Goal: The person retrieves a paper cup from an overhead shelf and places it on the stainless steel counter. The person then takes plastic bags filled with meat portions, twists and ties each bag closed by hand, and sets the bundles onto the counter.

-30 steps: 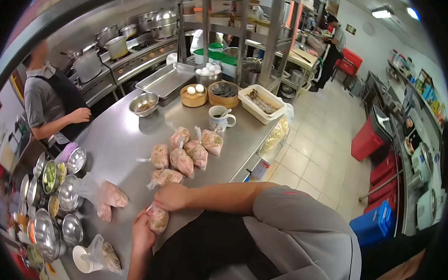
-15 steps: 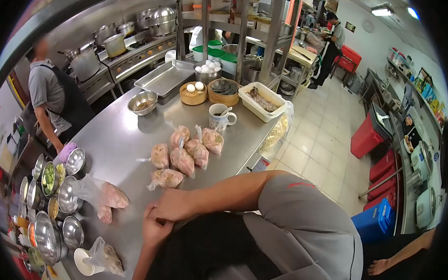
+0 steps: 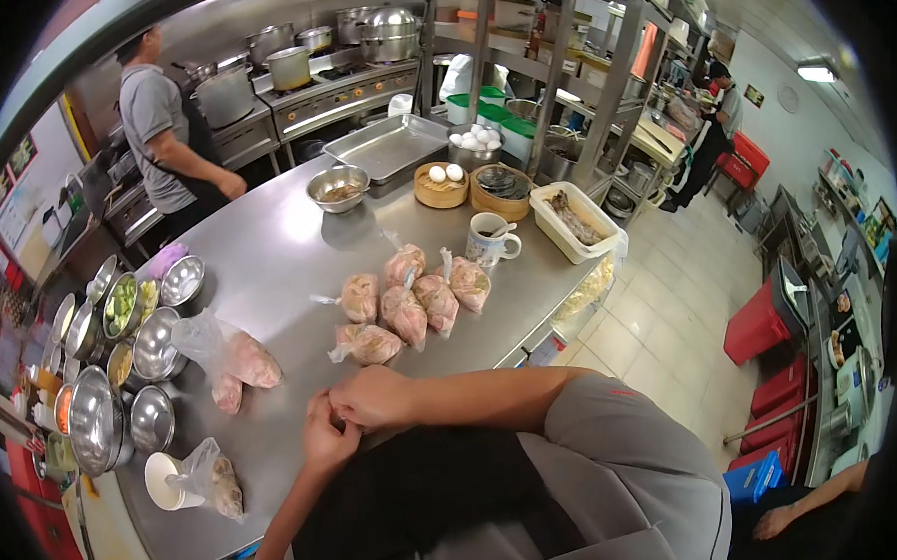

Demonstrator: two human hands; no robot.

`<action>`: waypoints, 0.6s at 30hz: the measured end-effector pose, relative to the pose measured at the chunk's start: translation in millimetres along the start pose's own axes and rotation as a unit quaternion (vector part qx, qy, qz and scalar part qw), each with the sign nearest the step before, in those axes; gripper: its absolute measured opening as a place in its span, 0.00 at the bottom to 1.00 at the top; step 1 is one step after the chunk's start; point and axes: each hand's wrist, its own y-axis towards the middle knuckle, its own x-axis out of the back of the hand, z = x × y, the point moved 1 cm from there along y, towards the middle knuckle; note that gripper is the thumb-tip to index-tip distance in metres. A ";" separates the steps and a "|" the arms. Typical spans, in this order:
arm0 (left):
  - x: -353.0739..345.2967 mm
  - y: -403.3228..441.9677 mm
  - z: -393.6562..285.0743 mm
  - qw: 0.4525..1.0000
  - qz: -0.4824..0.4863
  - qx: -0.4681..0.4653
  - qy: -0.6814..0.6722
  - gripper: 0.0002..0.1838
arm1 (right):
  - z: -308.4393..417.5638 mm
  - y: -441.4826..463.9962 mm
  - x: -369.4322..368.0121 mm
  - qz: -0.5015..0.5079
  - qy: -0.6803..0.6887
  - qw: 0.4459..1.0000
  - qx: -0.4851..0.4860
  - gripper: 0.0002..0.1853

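Joining right hand (image 3: 373, 397) and left hand (image 3: 329, 437) near the table's (image 3: 268, 282) body-side edge, pinching fingers narrow, cannot tell on what; spotting bagged meat (image 3: 404, 315) at one o'clock, open room at eleven.

So the right forearm (image 3: 478, 395) comes in pretty much sideways from the right, the left forearm (image 3: 293, 515) angles up from the near side, and the right hand (image 3: 371, 397) and left hand (image 3: 330, 435) are kinda bunched together, fingers curled, fingertips partly hidden.
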 end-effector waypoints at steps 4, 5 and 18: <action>7.0 4.8 -29.7 0.993 -0.010 -0.019 0.114 0.16 | -2.0 0.0 -4.4 -0.027 0.004 1.000 -0.006 0.09; 6.7 4.3 -30.7 0.992 -0.007 -0.014 0.125 0.16 | -7.4 -0.3 -10.8 -0.046 0.010 0.999 -0.003 0.09; 11.2 -4.7 -13.2 0.992 -0.048 -0.070 0.089 0.07 | -37.4 5.8 -9.0 0.057 0.390 0.910 -0.131 0.12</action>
